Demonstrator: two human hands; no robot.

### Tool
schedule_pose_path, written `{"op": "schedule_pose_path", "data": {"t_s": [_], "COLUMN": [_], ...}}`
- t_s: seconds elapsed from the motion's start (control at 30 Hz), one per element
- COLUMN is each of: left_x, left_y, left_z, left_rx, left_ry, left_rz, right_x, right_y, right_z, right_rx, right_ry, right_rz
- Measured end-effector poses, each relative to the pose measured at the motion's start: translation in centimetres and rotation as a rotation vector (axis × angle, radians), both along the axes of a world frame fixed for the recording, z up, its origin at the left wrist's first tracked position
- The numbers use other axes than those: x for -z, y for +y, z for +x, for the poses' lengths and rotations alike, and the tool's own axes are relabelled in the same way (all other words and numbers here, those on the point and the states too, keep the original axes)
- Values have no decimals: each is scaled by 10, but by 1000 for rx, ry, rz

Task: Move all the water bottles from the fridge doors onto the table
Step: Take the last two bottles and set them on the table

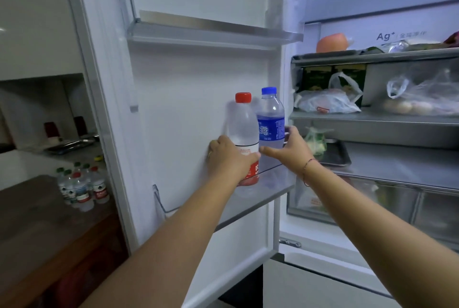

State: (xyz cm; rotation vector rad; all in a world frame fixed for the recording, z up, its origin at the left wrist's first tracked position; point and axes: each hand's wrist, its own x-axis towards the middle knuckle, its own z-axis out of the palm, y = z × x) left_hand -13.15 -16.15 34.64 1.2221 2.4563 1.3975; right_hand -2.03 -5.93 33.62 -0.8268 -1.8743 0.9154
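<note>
Two water bottles stand side by side in the lower bin (260,196) of the open left fridge door. My left hand (229,158) is wrapped around the red-capped bottle (242,123) at its lower label. Beside it, my right hand (289,146) has its fingers spread around the blue-capped bottle (270,119) with the blue label; I cannot tell whether it touches the bottle. Several water bottles (82,187) with red and green caps stand together on the dark wooden table (37,220) at the left.
The door's upper bins (213,34) hold nothing. The fridge interior at the right has shelves (372,119) with plastic bags of food, an orange fruit (331,43) and a metal tray (334,156). A counter with a tray lies beyond the table.
</note>
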Motion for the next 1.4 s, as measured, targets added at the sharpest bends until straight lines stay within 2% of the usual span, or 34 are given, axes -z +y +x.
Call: {"op": "schedule_pose_path", "data": {"t_s": [0.2, 0.4, 0.63, 0.83, 1.0, 1.17, 1.4], "left_x": [-2, -3, -22, -46, -42, -21, 15], "left_y": [1, -9, -31, -68, -116, -171, -248], "left_z": [14, 16, 35, 53, 66, 70, 46], "left_rx": [17, 51, -29, -13, 13, 16, -120], "left_ry": [-155, -188, -67, 59, 65, -4, -62], "left_rz": [77, 132, 392, 509, 497, 481, 441], "right_x": [1, 1, -20, -54, -58, -32, 3], "right_y": [7, 3, -17, -44, -83, -127, -197], "right_z": [6, 8, 15, 25, 42, 50, 15], "right_rx": [-33, -65, -149, -199, -298, -418, -576], "right_ry": [-9, 52, 252, 378, 376, 322, 272], "right_rz": [23, 35, 149, 202, 193, 132, 57]}}
